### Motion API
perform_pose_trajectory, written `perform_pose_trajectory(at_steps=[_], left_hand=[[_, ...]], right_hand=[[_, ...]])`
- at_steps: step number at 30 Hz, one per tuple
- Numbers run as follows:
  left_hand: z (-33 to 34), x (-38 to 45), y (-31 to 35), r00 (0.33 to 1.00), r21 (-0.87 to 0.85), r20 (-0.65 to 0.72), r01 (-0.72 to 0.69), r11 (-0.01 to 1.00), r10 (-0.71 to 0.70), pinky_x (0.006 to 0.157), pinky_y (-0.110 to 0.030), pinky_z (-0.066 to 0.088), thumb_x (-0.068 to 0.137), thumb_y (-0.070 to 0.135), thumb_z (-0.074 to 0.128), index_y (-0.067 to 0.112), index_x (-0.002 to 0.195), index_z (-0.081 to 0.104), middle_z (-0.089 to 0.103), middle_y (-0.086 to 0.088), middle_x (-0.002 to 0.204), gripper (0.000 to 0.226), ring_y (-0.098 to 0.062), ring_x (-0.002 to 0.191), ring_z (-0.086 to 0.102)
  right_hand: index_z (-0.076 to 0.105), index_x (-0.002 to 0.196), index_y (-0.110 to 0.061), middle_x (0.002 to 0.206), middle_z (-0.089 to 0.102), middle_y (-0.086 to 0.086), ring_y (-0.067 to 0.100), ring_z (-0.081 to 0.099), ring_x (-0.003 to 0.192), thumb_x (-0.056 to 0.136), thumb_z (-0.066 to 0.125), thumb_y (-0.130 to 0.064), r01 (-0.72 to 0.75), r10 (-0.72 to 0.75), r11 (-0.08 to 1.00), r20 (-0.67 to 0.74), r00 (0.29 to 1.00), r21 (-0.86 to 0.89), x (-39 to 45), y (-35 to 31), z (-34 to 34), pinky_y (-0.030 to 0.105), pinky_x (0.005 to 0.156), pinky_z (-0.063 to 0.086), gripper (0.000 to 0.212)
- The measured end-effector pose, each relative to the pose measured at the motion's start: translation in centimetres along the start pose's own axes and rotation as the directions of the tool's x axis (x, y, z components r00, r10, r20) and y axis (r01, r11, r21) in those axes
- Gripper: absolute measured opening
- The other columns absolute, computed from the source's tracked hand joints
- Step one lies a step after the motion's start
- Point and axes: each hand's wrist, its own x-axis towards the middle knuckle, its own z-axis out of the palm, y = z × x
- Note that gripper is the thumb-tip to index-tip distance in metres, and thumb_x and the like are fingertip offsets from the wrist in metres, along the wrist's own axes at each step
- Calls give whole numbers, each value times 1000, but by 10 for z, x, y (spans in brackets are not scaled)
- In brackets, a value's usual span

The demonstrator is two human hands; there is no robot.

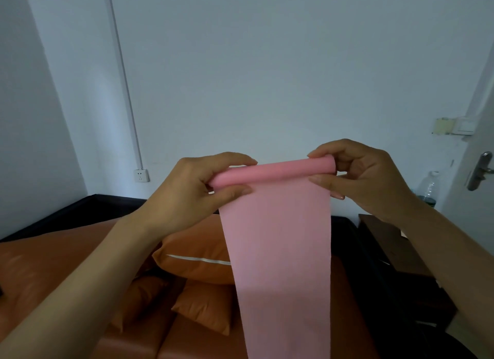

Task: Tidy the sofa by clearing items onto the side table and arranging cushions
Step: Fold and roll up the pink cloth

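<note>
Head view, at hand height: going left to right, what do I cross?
Wall socket → left hand → rolled end of the pink sheet → right hand → plastic bottle → door handle.

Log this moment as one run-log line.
step: rolling pink band | left hand: grips roll end | right hand: grips other end | cushions: on sofa

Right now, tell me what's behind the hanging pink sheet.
Behind the pink sheet, rolled at its top by the left hand and right hand, an orange cushion and the orange sofa show at its edges. Whatever lies directly behind it is covered.
</note>
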Motion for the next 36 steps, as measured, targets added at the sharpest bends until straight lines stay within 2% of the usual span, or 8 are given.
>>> perform_pose_trajectory(at_steps=[3, 9, 15, 19, 25, 30, 33, 36], left_hand=[[0, -1, -2, 1000, -29, -28, -7, 1000, 6, 53, -17, 43, 84, 37, 67, 32, 114, 56, 60, 5, 74, 32, -17, 59, 55], [-3, 2, -5, 988, 88, -101, -104, 991, 113, 67, -22, 45, 90, 28, 65, 17, 107, 63, 66, 4, 91, 21, -14, 73, 57], [3, 3, -9, 984, 137, -142, -85, 987, 105, 72, -6, 40, 94, 34, 51, 12, 108, 62, 58, 16, 94, 28, 7, 83, 53], [2, 3, -7, 993, 5, -121, 11, 1000, -10, 60, -32, 47, 93, 47, 48, 34, 109, 51, 57, 8, 81, 20, -17, 67, 54], [-3, 2, -3, 999, -78, -21, 25, 997, -26, 60, -39, 50, 89, 45, 61, 33, 115, 41, 59, 1, 75, 35, -22, 62, 55], [-4, 3, -5, 998, -39, -55, -40, 998, 38, 52, -25, 42, 91, 38, 63, 31, 107, 48, 56, -4, 75, 23, -18, 60, 47], [-5, 5, -6, 991, 68, -105, -80, 994, 87, 63, -30, 44, 89, 39, 59, 22, 107, 55, 62, 0, 88, 25, -17, 72, 54], [-5, 6, -7, 981, 153, -112, -143, 978, 160, 73, -15, 43, 90, 31, 58, 12, 111, 59, 62, 6, 99, 29, -8, 81, 54]], right_hand=[[72, 96, -27, 79, 66, 8, 23, 47, 54, 72, 75, -15, -10, 10, 1000, -11, 1000, -2, 1, -2, -2, 25, 51, 43, 27], [73, 94, -24, 73, 66, 10, 35, 45, 48, 70, 77, -48, -28, 29, 1000, -18, 999, 14, 1, -3, -3, 25, 46, 44, 35], [69, 92, -9, 69, 66, 2, 29, 55, 50, 83, 64, -24, -29, 30, 999, -48, 998, 20, 3, -3, 2, 28, 45, 49, 18], [63, 110, -18, 80, 66, 13, 40, 53, 54, 75, 74, -19, -11, 12, 998, -19, 1000, 55, 2, -1, 0, 30, 48, 51, 37], [69, 102, -21, 86, 68, 5, 32, 53, 48, 77, 74, -17, 16, -16, 1000, -10, 1000, -1, 1, 1, -3, 27, 49, 50, 25], [68, 101, -12, 77, 68, 5, 30, 52, 44, 77, 71, -13, 8, -8, 1000, -19, 1000, -14, 0, -4, -5, 29, 46, 50, 24], [70, 96, -15, 71, 68, 9, 32, 53, 43, 79, 72, -21, 4, -4, 1000, -31, 1000, -8, 0, -6, -4, 30, 43, 50, 18], [70, 92, -14, 68, 68, 5, 33, 54, 44, 84, 64, -19, -14, 13, 1000, -56, 998, -19, -1, -7, -5, 32, 42, 50, 12]])
